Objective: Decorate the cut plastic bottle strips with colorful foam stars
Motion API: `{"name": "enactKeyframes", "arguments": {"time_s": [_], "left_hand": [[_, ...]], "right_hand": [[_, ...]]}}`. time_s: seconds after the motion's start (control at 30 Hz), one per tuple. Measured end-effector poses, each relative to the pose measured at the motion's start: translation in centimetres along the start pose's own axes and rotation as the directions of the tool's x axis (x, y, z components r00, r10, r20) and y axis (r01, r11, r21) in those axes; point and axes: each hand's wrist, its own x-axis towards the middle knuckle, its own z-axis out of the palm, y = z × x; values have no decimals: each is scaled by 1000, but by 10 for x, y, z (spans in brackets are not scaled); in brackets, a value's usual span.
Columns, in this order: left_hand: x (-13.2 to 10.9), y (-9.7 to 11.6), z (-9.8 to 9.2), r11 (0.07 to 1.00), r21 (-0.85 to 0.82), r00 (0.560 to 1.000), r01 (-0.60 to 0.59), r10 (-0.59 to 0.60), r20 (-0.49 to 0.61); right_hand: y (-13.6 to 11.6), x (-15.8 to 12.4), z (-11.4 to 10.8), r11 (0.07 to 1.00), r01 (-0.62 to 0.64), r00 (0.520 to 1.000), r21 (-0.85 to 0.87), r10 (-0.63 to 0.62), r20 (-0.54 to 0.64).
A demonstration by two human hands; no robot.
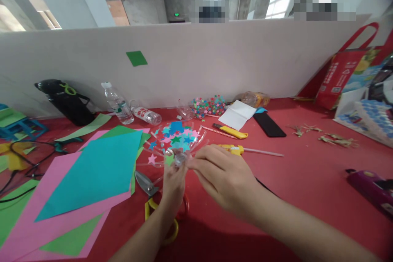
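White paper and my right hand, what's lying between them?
The head view shows a yellow utility knife, a striped straw and a yellow glue gun between the white paper and your right hand.

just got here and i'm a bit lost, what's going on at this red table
Someone is handling a star-covered clear plastic piece. The left hand holds it, while the right hand has its fingertips up close to it; whether they pinch anything is hard to tell. Scissors lie partly hidden by the left arm, a yellow glue gun sits just beyond the right hand, and coloured sheets are stacked to the left.
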Motion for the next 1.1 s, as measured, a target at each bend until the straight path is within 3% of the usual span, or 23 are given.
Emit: {"name": "enactKeyframes", "arguments": {"time_s": [0.2,0.33,0.53,0.77,0.93,1.1], "left_hand": [[4,-8,-6,1000,27,1000,-4,4,0],[3,-11,-8,1000,24,1000,1,-1,-3],[1,0,-2,999,23,999,-23,24,-49],[1,15,10,988,143,993,-63,76,-89],[3,11,6,980,173,990,-95,112,-90],[6,2,-4,978,186,992,-94,109,-71]], "right_hand": [[0,1,-3,1000,25,999,-8,-25,-25],[0,2,-2,1000,-22,1000,-21,21,-15],[2,2,-10,998,3,999,56,-6,49],[17,6,-29,971,-122,967,204,162,-197],[24,8,-22,937,-311,944,162,324,-63],[23,5,-16,954,-269,957,133,280,-71]]}}
